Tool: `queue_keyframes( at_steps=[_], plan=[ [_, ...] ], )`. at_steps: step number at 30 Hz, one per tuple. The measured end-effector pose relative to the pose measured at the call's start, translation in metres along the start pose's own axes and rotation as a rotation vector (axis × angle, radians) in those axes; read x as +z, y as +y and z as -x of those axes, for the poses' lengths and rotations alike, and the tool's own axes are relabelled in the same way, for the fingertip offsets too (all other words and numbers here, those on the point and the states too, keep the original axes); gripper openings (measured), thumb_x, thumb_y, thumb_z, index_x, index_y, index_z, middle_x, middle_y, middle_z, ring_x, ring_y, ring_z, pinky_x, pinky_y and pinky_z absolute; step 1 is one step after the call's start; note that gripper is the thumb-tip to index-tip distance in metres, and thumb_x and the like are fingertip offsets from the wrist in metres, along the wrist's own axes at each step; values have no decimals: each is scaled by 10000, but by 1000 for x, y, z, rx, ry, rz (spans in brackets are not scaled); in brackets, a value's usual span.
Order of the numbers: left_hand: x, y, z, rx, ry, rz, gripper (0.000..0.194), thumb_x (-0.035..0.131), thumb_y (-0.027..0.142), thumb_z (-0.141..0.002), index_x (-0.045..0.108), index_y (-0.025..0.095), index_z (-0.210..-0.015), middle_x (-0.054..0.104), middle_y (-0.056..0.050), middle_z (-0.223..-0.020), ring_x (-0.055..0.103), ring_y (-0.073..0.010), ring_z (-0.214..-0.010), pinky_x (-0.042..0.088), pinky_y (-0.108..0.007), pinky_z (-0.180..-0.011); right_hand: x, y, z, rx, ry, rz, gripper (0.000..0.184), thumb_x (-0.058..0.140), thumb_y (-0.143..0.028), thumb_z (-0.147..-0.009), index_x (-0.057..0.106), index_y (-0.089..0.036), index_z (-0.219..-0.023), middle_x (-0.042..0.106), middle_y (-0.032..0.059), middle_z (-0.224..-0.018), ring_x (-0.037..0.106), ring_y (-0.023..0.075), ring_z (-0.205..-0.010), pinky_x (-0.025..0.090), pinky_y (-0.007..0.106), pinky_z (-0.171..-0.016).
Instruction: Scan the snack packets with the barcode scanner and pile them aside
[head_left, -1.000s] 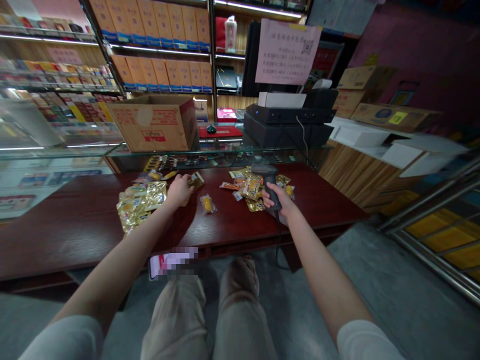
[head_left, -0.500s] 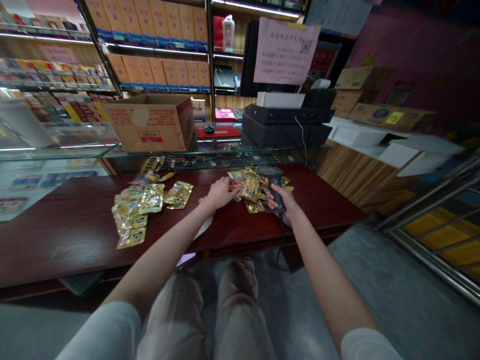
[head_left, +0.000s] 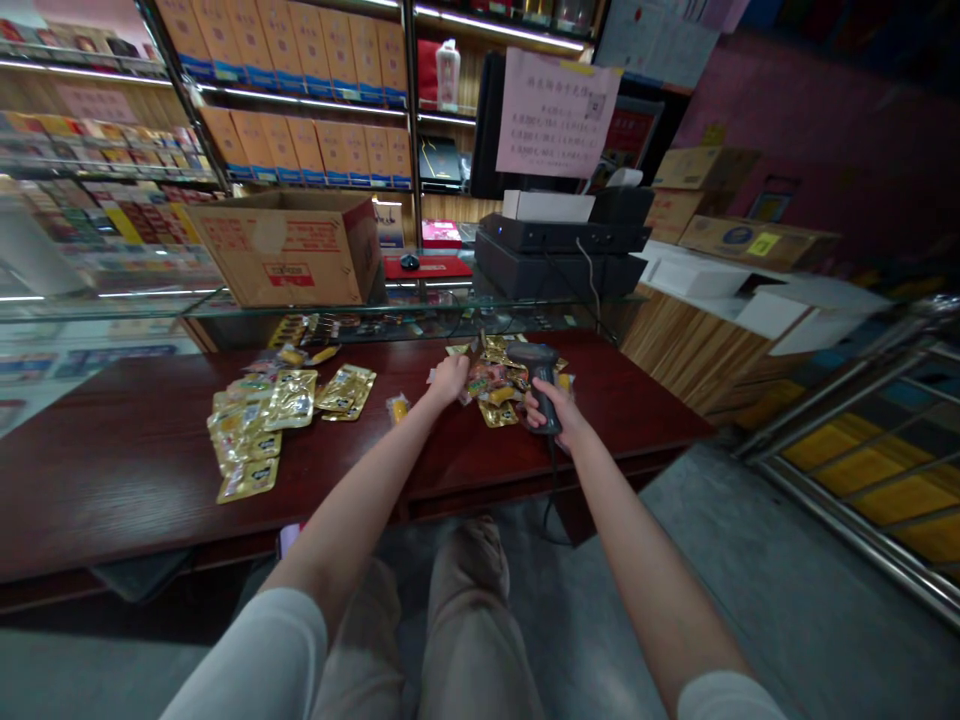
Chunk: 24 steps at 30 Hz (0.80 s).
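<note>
My right hand [head_left: 559, 412] is wrapped round the handle of a dark grey barcode scanner [head_left: 537, 358], its head tilted to the left above a pile of snack packets [head_left: 496, 388]. At the left side of that pile, my left hand [head_left: 451, 379] pinches a snack packet [head_left: 476, 346] that stands up on edge, its face turned away. A small yellow wrapped snack [head_left: 398, 408] lies on the table, partly behind my left forearm. Farther left, gold packets [head_left: 255, 425] are spread in an overlapping heap, with a few more gold packets [head_left: 346, 390] beside them.
The dark red wooden table [head_left: 135, 430] stands against a glass counter. On the counter are an open cardboard box [head_left: 289, 250], a mouse [head_left: 409, 262], and a monitor with a pink paper sign [head_left: 555, 115]. The scanner's cable [head_left: 553, 480] hangs over the table's front edge.
My left hand has gone from the left gold packets, leaving some there, over to the right pile, and now lifts a packet from it. My right hand keeps holding the scanner over the pile.
</note>
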<state>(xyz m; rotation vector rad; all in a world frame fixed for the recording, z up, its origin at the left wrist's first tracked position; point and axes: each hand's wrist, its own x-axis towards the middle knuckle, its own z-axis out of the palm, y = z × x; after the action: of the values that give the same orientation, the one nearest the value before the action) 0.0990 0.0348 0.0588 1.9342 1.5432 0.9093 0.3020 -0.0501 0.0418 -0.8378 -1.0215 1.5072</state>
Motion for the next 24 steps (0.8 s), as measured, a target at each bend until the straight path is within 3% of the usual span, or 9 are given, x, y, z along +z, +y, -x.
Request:
queue_keyframes(
  at_steps=[3,6,9,13,16,20,24],
  plan=[
    [-17,-14,-1,-46,-18,374,389,285,292,-969,633,138,-887,723,-88,-862,677,-200,-809,537,-315,-760,12,1,-2,6,-31,-13,393,747,-458,-741,479,-231,-917,486,-111,-534,349,46,-323,363,196,-364],
    [-31,-27,5,-78,-83,705,309,462,384,-923,619,137,-822,696,-62,-736,661,-186,-683,543,-311,-687,27,3,-5,20,-65,-12,387,746,-453,-746,443,-235,-849,491,-108,-539,351,44,-327,372,197,-369],
    [-41,-38,13,-85,-171,761,282,576,406,-873,629,132,-835,690,-54,-698,669,-185,-643,532,-296,-651,43,9,-10,49,-99,3,375,735,-446,-757,433,-234,-822,480,-106,-534,347,44,-326,373,200,-368],
    [-50,-47,22,-106,-220,787,240,566,365,-878,618,130,-876,698,-58,-697,684,-191,-620,523,-303,-642,61,17,-16,70,-155,6,356,722,-440,-759,442,-234,-833,465,-109,-522,341,46,-322,363,198,-360],
    [-55,-53,24,-106,-176,649,241,524,342,-892,625,129,-842,687,-54,-679,667,-182,-602,509,-293,-638,69,20,-18,79,-177,29,358,713,-455,-767,443,-242,-866,466,-119,-518,331,48,-310,356,195,-352],
    [-71,-60,26,-65,32,87,284,449,284,-922,665,149,-796,683,-69,-727,681,-221,-775,495,-306,-754,72,21,-17,102,-190,28,377,704,-478,-780,415,-248,-856,468,-122,-518,326,48,-304,343,191,-347],
    [-102,-68,39,67,287,-358,391,339,256,-971,674,118,-1117,664,-164,-1067,640,-266,-1018,459,-355,-917,68,21,-16,88,-195,-3,399,716,-476,-773,397,-240,-814,476,-111,-529,333,43,-312,353,194,-356]
  ],
)
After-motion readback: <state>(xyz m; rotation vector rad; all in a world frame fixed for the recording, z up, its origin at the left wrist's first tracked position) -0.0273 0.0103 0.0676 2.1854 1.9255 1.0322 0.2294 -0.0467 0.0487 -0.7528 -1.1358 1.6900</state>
